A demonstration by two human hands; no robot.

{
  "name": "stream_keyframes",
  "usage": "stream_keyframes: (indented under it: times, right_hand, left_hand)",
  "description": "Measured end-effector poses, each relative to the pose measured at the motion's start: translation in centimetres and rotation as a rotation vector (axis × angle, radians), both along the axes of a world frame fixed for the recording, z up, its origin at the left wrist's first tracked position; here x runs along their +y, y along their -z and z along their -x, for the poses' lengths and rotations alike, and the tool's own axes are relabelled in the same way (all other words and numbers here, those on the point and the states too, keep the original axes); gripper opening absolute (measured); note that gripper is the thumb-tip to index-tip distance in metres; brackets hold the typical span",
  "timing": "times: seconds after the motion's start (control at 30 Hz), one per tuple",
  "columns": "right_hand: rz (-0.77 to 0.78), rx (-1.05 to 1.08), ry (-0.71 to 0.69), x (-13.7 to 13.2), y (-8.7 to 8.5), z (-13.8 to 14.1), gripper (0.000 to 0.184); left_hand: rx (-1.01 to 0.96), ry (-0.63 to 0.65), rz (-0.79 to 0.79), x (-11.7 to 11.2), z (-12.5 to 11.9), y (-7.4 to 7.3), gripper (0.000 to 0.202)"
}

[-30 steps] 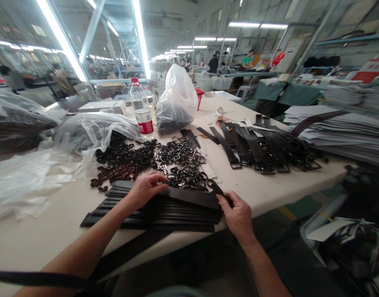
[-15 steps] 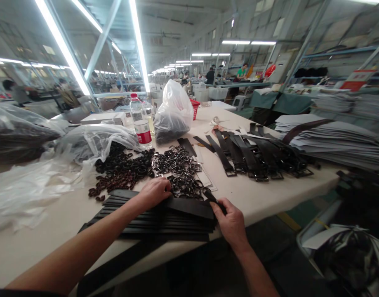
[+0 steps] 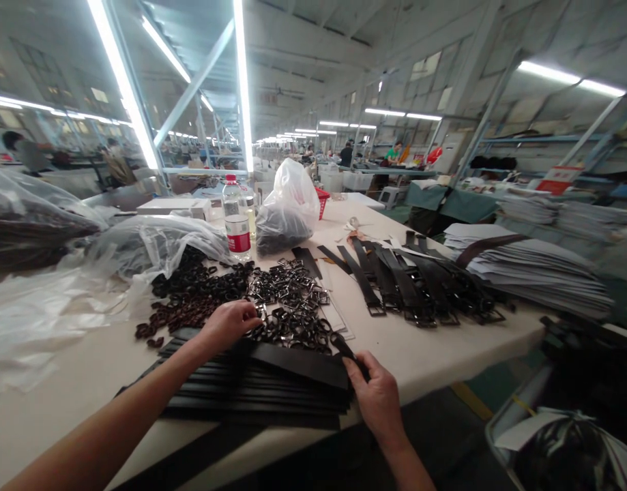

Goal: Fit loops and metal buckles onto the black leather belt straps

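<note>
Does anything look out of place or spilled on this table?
One mildly odd thing: a drink bottle stands just beyond the loose buckles, an unexpected neighbour for workpieces. Its red cap is on, and I see no spill or obvious damage.

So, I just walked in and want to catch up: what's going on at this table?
A person's right hand pinches the end of a dark strap at the right end of a stack of black straps. Their left hand is by the near edge of a pile of metal buckles; whether it grips one can't be made out. Farther right on the table, buckled straps lie in a heap.
</note>
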State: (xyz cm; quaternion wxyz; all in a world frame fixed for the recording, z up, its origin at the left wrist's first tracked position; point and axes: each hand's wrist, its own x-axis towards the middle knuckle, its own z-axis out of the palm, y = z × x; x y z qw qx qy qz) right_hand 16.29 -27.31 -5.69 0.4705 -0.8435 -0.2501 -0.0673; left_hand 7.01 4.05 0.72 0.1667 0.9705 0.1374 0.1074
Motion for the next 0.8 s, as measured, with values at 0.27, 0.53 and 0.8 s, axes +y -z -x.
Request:
stream_keyframes:
  times: [0.27, 0.53, 0.8]
  right_hand:
    - [0.013, -0.019, 0.004, -0.2, 0.3, -0.2, 0.043]
    - [0.019, -0.047, 0.012, -0.2, 0.2, -0.4, 0.048]
    - [-0.010, -0.038, 0.006, -0.1, -0.1, -0.1, 0.047]
  left_hand:
    - [-0.016, 0.012, -0.128, 0.2, -1.7, 0.4, 0.007]
    - [0.000, 0.474, -0.104, -3.7, -5.2, 0.6, 0.019]
    - [0.088, 0.685, -0.291, -1.6, -7.7, 1.7, 0.034]
